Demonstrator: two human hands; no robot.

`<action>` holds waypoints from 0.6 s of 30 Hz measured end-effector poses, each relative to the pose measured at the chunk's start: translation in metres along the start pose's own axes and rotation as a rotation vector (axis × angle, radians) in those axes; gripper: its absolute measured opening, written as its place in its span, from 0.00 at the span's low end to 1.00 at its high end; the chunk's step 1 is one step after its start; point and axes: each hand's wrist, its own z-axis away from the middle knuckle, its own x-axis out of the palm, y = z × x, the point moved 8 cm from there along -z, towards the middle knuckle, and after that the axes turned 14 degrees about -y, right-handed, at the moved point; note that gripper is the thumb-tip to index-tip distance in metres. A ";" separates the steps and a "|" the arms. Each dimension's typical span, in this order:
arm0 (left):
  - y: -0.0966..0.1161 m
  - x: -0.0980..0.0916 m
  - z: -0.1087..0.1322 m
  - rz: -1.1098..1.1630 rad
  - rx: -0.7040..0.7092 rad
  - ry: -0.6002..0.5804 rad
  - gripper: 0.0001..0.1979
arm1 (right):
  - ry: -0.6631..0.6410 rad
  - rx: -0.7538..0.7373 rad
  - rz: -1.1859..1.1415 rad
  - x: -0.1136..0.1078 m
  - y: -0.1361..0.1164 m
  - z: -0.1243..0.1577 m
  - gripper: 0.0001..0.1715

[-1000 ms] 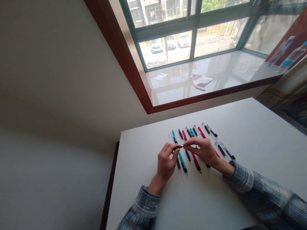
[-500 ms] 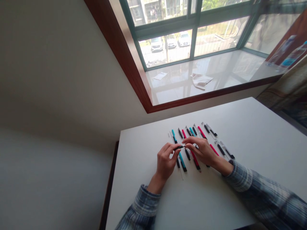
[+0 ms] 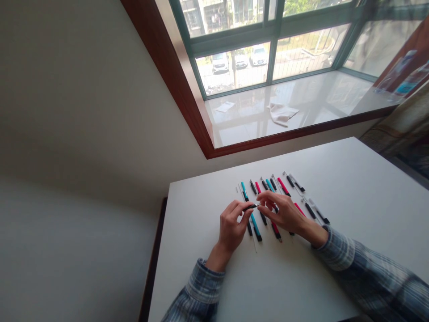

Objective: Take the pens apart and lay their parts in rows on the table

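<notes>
Between thumb and fingers, my left hand (image 3: pixel 232 224) pinches a short black pen part (image 3: pixel 250 207) with a silver tip that points right. My right hand (image 3: pixel 283 212) is just beyond that tip, thumb and index finger spread apart, with nothing visible between them. Under and around both hands lie several pen parts in rows: a turquoise barrel (image 3: pixel 245 190), a red barrel (image 3: pixel 283 186), black grips such as the one at the right (image 3: pixel 310 210), thin refills and clear caps with black clips (image 3: pixel 321 212). My right hand hides some of them.
The white table (image 3: pixel 281 277) stands against the wall below a window with a red-brown frame (image 3: pixel 268 139). A crumpled cloth (image 3: pixel 282 114) and a paper (image 3: pixel 225 107) lie on the sill. Plastic bottles (image 3: pixel 407 85) stand at its right end, near a curtain (image 3: pixel 385 129).
The thumb and index finger of my right hand have parted at the silver tip. My left hand keeps its hold on the black part. The view has shifted slightly.
</notes>
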 end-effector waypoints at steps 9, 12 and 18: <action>0.000 -0.001 0.000 0.008 0.012 -0.017 0.10 | -0.036 0.012 -0.003 0.005 0.001 -0.001 0.11; 0.001 -0.001 0.000 0.011 0.016 -0.020 0.10 | -0.047 -0.002 0.018 0.006 -0.002 -0.001 0.13; 0.004 0.001 0.000 0.013 0.030 -0.047 0.09 | -0.059 -0.009 -0.064 0.005 -0.004 -0.001 0.13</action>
